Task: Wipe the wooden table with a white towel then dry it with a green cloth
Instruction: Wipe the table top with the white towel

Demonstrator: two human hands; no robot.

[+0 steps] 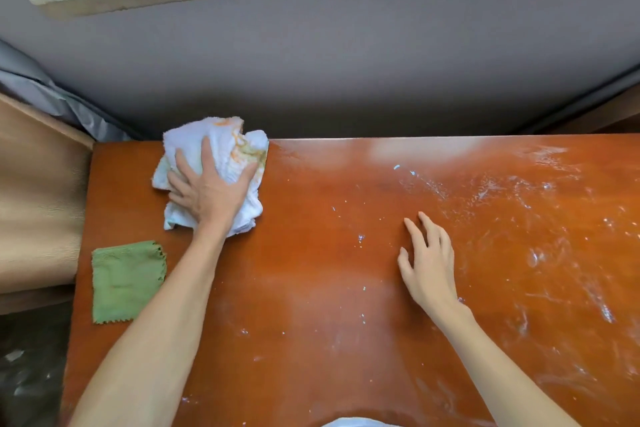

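Left hand [207, 189] presses white towel [221, 149]; right hand [427, 262] rests spread on table [311, 288]

Both forearms were bare, with no sleeves, watch or rings showing; a white garment [360, 422] edged the bottom.

No text, label, brand, number or sign could be read anywhere in the view. The crumpled white terry towel [221, 156] at the far left of the table bore only orange and yellowish marks, which looked like stains or a faded pattern and formed no letters. The small square green cloth [126, 282] with pinked edges carried no tag or print. The glossy reddish-brown wooden table [311, 288] showed only pale smears and white flecks, none of them shaped like writing.
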